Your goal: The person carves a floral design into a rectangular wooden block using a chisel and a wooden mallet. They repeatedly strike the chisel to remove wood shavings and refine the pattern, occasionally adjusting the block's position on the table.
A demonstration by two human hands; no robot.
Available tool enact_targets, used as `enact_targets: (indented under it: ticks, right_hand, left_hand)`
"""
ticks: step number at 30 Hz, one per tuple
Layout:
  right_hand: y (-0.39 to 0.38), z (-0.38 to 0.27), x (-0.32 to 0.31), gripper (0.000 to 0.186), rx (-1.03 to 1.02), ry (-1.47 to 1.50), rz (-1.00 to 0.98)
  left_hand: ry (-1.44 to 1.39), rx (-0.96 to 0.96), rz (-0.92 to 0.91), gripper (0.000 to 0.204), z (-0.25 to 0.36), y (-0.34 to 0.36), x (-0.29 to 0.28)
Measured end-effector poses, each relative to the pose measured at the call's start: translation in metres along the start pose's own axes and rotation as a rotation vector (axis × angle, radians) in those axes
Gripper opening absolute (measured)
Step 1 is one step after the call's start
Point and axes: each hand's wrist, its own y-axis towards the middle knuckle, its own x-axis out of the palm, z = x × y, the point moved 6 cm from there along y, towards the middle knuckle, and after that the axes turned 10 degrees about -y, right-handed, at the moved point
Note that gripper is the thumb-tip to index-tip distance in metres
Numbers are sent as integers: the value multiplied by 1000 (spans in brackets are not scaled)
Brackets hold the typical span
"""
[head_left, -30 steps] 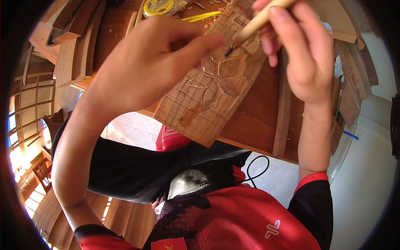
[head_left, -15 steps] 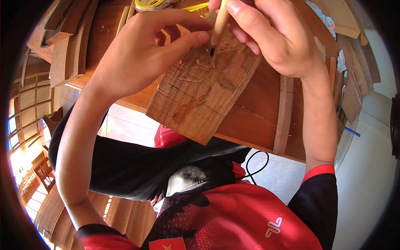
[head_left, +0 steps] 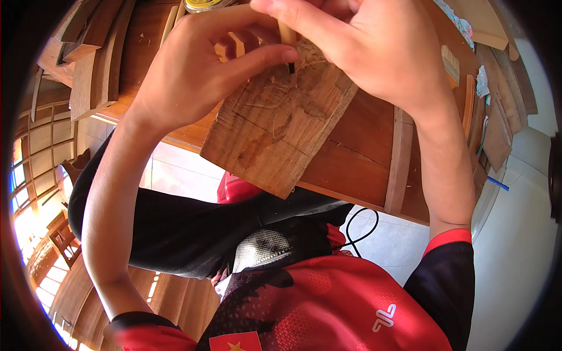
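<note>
A carving chisel [head_left: 287, 35] with a pale wooden handle and a dark metal end stands nearly upright on a brown wooden board [head_left: 252, 149]. My right hand [head_left: 380, 52] is closed over the upper handle, hiding its top. Low on the chisel, my left hand [head_left: 193, 70] has its thumb across the front and its fingers curled behind. Shallow carved lines and hollows mark the board, with thin shavings near the chisel. The board's near corner sticks out past the table edge. My hands hide part of its far end.
The board lies on a reddish-brown wooden table [head_left: 357, 169]. Wood pieces are stacked at the left [head_left: 96, 70] and right [head_left: 497, 111]. A yellow tape roll [head_left: 202, 4] lies at the far edge. A flat brush [head_left: 450, 64] is beside my right wrist. Below hangs a black cable [head_left: 351, 225].
My right hand has come down and left over the handle, and the chisel stands more upright. My left thumb now crosses the chisel. The board has shifted slightly left.
</note>
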Motion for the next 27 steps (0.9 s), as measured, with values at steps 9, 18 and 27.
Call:
enact_targets:
  ticks: [9,18,27]
  right_hand:
    - [-4,-12,0,24,50,-115,71]
    - [-109,34,-53,23,562,-237,33]
    - [-185,44,-39,49,831,-625,-80]
  left_hand:
    - [5,11,-44,20,-9,-1,3]
    - [76,73,54,19,9,-2,7]
    - [150,60,102,22,18,-5,8]
